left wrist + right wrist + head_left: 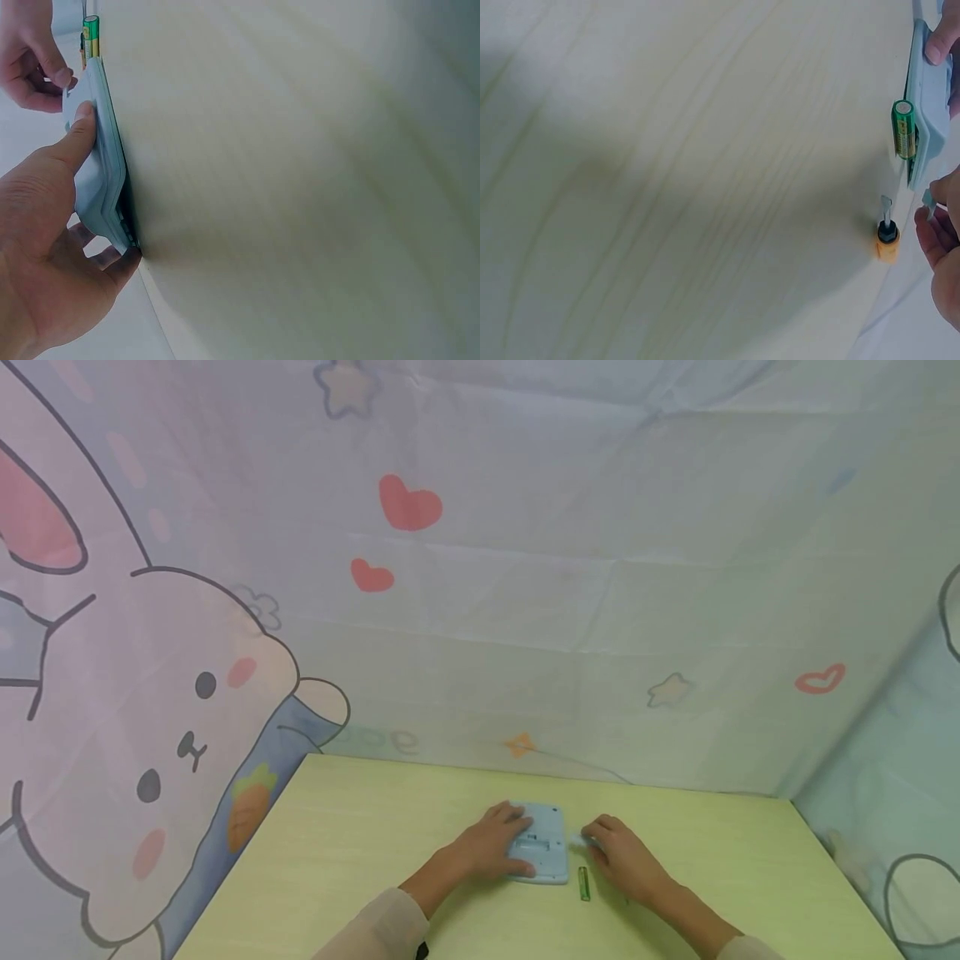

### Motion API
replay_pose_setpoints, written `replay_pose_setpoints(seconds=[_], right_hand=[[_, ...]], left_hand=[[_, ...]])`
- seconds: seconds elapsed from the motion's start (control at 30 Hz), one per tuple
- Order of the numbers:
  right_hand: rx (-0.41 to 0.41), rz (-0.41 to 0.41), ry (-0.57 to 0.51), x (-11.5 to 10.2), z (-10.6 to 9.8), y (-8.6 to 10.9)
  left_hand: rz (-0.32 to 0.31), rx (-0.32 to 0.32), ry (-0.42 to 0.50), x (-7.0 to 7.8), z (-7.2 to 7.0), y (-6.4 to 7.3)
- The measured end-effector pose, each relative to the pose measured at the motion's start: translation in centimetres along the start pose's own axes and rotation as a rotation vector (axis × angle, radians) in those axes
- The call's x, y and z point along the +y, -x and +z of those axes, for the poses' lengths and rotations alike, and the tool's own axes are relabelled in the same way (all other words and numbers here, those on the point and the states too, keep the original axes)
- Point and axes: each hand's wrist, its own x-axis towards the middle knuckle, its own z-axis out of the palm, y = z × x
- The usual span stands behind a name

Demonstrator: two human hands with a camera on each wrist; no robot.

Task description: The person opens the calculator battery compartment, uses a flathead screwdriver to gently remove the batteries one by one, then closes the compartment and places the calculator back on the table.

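Note:
A light blue calculator-like device (551, 827) lies back side up on the table, its battery compartment uncovered. My left hand (491, 843) grips its left side; in the left wrist view the thumb (81, 139) rests on the top face while other fingers curl at the edge. To the right of the device, my right hand (622, 860) pinches a small light blue battery cover (929, 201) between thumb and fingers. A green battery (584, 883) lies on the table between the device and the right hand.
A screwdriver with an orange handle (887, 247) and a short metal tip lies near the right hand in the right wrist view. The pale yellow table (360, 843) meets a printed cloth backdrop (480, 652) along its far edge.

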Motion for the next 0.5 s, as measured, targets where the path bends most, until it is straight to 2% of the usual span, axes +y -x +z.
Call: replay_pose_setpoints(seconds=[0.5], right_hand=[[0.016,0.0,-0.104,-1.3,-0.1,-0.3]], left_hand=[[-0.002,0.004,0.002,0.0,0.1,0.0]])
